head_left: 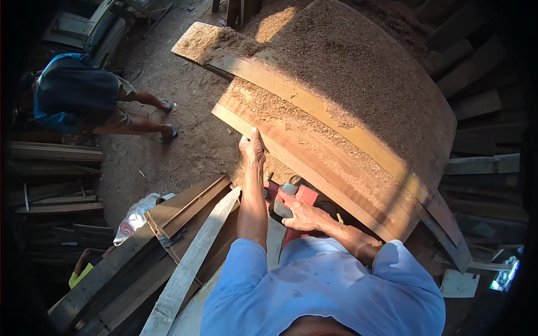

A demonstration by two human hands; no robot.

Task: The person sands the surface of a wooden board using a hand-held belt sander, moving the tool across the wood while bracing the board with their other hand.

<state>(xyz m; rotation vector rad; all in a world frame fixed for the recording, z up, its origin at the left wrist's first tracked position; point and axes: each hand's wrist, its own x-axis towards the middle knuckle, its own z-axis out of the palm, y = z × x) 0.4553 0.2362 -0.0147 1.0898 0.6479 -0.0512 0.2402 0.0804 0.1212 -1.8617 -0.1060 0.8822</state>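
My left hand (pixel 253 148) grips the near edge of a long reddish-brown plank (pixel 314 152), thumb on top, with the other fingers mostly hidden below. Loose shavings lie over part of the plank's face. Close to my body, my right hand (pixel 302 214) is wrapped around the grey handle of a red handheld power tool (pixel 306 194), which looks like an electric planer. It sits beside and below the plank's near edge; its underside is hidden. Behind the plank, a yellowish straight board (pixel 314 103) runs alongside it on a broad work surface (pixel 358 56) coated in shavings.
At the left, another person (pixel 78 95) bends over, facing away. Long boards (pixel 193 263) lean at my lower left, beside a white plastic bag (pixel 137 215). Stacked timber lines both sides. Part of someone in yellow (pixel 81 274) shows at the lower left.
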